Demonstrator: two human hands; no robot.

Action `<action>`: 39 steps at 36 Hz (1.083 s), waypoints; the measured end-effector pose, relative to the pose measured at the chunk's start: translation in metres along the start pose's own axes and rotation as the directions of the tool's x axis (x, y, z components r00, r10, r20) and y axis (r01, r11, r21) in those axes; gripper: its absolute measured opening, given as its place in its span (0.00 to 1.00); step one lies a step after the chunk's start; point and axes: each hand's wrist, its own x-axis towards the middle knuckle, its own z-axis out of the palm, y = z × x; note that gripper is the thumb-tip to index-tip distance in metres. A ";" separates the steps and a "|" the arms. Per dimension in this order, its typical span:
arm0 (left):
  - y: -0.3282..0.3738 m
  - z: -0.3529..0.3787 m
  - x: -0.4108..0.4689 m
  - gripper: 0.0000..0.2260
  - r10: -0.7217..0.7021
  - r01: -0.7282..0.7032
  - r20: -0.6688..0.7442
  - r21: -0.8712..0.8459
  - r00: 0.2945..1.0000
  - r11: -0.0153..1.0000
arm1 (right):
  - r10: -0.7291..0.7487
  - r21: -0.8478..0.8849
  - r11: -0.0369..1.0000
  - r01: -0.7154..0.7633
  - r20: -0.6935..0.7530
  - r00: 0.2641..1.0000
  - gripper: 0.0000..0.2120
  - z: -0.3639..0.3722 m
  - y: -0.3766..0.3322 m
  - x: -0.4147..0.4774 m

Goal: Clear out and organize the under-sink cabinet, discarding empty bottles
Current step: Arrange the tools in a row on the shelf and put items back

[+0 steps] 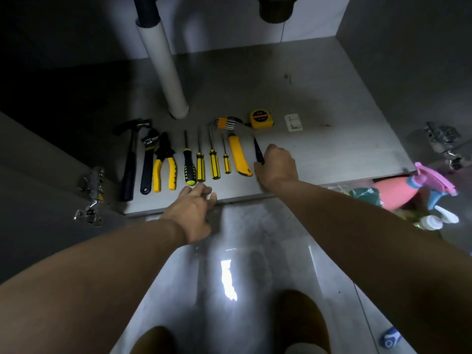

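On the grey cabinet floor (319, 103) tools lie in a neat row: a hammer (131, 154), a wrench (148, 162), yellow pliers (163, 164), several yellow-and-black screwdrivers (200, 164) and a yellow utility knife (238, 159). My right hand (277, 164) is closed on a thin dark tool (258, 152) at the row's right end, its tip pointing to the back. My left hand (194, 203) rests on the cabinet's front edge with fingers curled, holding nothing I can see. A pink spray bottle (398, 192) lies at the right, outside the cabinet.
A white drain pipe (166, 70) stands on the cabinet floor behind the tools. A yellow tape measure (261, 119), a hex key set (226, 123) and a small white card (293, 122) lie behind the row. Door hinges (92, 195) flank the opening. White-capped bottles (434, 221) crowd the right.
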 end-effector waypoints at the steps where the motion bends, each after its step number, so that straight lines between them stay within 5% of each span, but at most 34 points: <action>1: 0.000 0.000 0.000 0.34 -0.001 0.001 0.001 -0.004 1.000 1.000 | 0.006 0.021 1.000 -0.006 -0.001 1.000 0.13 0.001 0.002 -0.001; 9: 0.003 -0.001 0.003 0.32 -0.004 0.004 0.000 0.049 1.000 0.999 | 0.005 0.350 0.934 0.079 -0.232 0.973 0.09 -0.007 0.055 -0.059; 12: 0.003 -0.001 0.004 0.29 -0.002 0.003 -0.024 0.039 1.000 0.999 | 0.099 0.271 0.962 -0.022 -0.273 0.957 0.14 -0.006 0.105 -0.097; 17: 0.002 0.003 0.005 0.27 -0.010 0.014 -0.071 0.050 0.997 0.999 | 0.289 0.154 0.953 -0.262 -0.187 0.939 0.09 -0.003 0.181 -0.136; 24: 0.024 0.021 -0.001 0.20 -0.077 0.095 -0.258 0.059 0.963 0.994 | 0.216 0.083 0.974 -0.208 -0.095 0.972 0.16 0.018 0.200 -0.136; 31: 0.079 0.058 -0.016 0.24 -0.075 0.012 -0.448 -0.140 0.891 0.990 | 0.204 0.094 0.976 -0.195 -0.097 0.974 0.04 0.022 0.196 -0.117; 35: 0.116 0.078 -0.012 0.28 -0.042 -0.086 -0.215 -0.550 0.976 0.831 | 0.142 0.139 0.982 -0.128 -0.094 0.985 0.05 0.021 0.190 -0.121; 39: 0.143 0.085 0.005 0.38 0.046 -0.048 -0.023 -0.724 0.999 0.688 | 0.057 0.447 0.891 -0.074 0.052 0.997 0.07 0.016 0.168 -0.135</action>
